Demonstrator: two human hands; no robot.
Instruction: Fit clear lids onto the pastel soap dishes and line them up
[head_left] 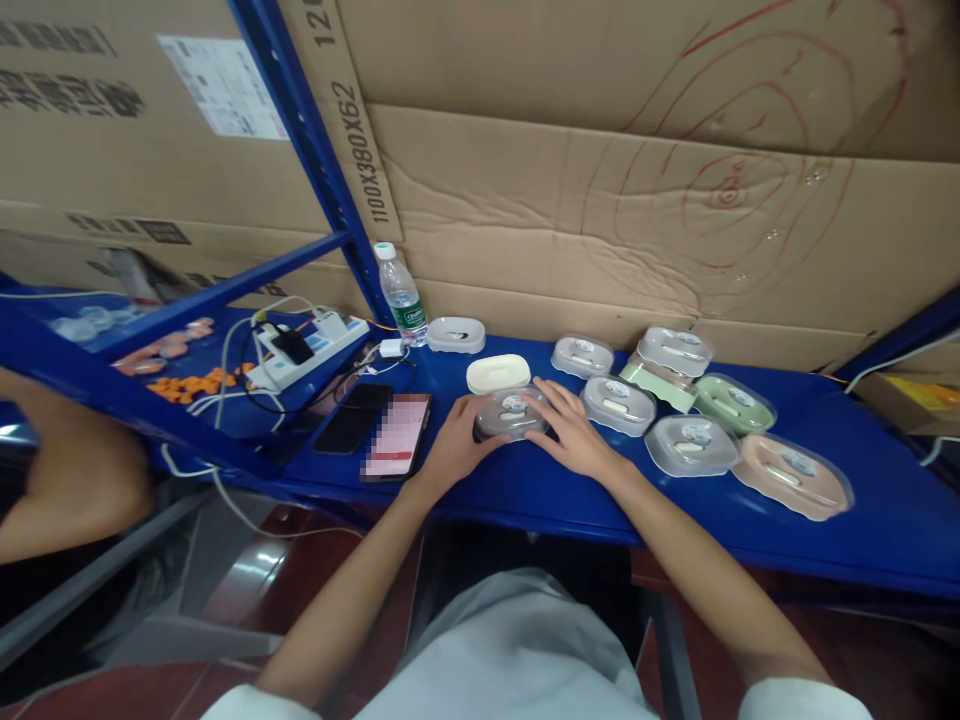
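Note:
On the blue table [480,495], a grey oval box with a clear lid [511,414] sits between my two hands. My left hand [457,445] curves round its left side, thumb along the near edge. From the right, my right hand [574,432] holds the other side, its fingers over the lid's edge and its thumb at the front. Just behind the box lies a cream oval box [498,373]. Clear-lidded boxes in grey, green and pink stand to the right, among them a grey one [691,445], a green one [735,403] and a pink one [795,475].
Two phones, one dark [351,418] and one lit [397,435], lie left of my left hand. Behind are a water bottle [403,298] and a white box [456,335]. A power strip [311,352] with cables is beyond a blue shelf post. A person's arm [82,460] shows at far left.

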